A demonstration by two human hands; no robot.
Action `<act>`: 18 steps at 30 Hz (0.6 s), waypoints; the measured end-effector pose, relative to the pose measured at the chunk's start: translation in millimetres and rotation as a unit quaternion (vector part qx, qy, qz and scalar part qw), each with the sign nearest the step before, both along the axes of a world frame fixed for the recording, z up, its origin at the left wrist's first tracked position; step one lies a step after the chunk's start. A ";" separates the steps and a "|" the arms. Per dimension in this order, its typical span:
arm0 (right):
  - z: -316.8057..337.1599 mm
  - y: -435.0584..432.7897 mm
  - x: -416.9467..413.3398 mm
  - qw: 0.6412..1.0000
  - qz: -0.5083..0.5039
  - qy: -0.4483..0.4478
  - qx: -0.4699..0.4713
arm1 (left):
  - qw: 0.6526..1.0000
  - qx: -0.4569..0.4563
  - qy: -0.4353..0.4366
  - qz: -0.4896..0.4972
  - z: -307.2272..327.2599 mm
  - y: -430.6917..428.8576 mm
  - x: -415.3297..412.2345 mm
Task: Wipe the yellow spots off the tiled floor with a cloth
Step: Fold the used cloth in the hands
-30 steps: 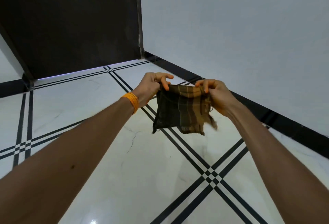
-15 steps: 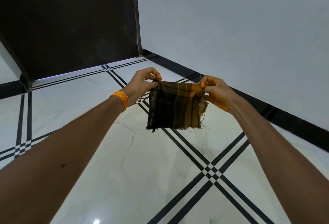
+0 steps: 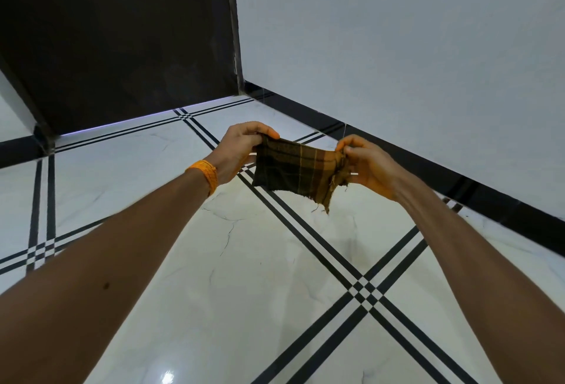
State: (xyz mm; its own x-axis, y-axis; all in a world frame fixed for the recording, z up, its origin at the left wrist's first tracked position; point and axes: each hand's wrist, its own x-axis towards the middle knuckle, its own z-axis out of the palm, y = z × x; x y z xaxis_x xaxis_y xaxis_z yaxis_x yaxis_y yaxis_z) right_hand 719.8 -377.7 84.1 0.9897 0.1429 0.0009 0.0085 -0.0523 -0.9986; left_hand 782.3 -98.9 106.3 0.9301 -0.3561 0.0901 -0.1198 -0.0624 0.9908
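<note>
A small dark brown checked cloth (image 3: 293,169) with frayed edges hangs stretched in the air between my two hands, well above the floor. My left hand (image 3: 241,148), with an orange band on its wrist, pinches the cloth's upper left corner. My right hand (image 3: 367,163) pinches the bunched upper right corner. The white marble tiled floor (image 3: 244,276) with black line borders lies below. I see no yellow spots on the visible tiles.
A white wall (image 3: 397,47) with a black skirting (image 3: 458,179) runs along the right. A dark panel (image 3: 116,32) stands at the back left, meeting the wall in a corner. Black tile lines cross at a junction (image 3: 365,292) near my right forearm.
Both hands rose slightly and drew apart, pulling the cloth wider and shorter. The right corner is now bunched and the lower right edge dangles.
</note>
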 end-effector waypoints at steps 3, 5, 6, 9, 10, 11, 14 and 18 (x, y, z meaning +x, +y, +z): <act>2.7 5.5 -2.0 0.994 -0.024 -0.018 0.103 | 1.000 0.003 0.012 0.025 -5.9 -8.0 -4.5; 1.3 12.3 -3.0 0.975 -0.064 -0.012 0.214 | 0.998 0.024 0.006 0.050 -11.3 -13.0 -4.9; -5.1 16.6 -2.4 0.963 -0.089 0.026 0.252 | 0.997 0.041 0.013 0.060 -14.9 -15.2 -3.7; -44.5 38.5 -3.7 0.921 -0.058 0.232 0.309 | 0.986 0.085 0.111 0.092 -19.9 -25.6 -5.5; -60.3 45.9 -4.4 0.899 -0.019 0.281 0.334 | 0.976 0.093 0.166 0.102 -21.8 -28.7 -6.9; -69.4 53.0 -8.5 0.877 0.012 0.314 0.363 | 0.966 0.086 0.218 0.107 -23.1 -31.4 -8.2; -72.4 50.8 -10.8 0.880 0.023 0.291 0.374 | 0.937 0.018 0.335 0.096 -23.7 -28.5 -11.8; -57.9 38.5 -10.3 0.927 0.004 0.162 0.338 | 0.916 -0.060 0.387 0.091 -25.8 -8.6 -4.3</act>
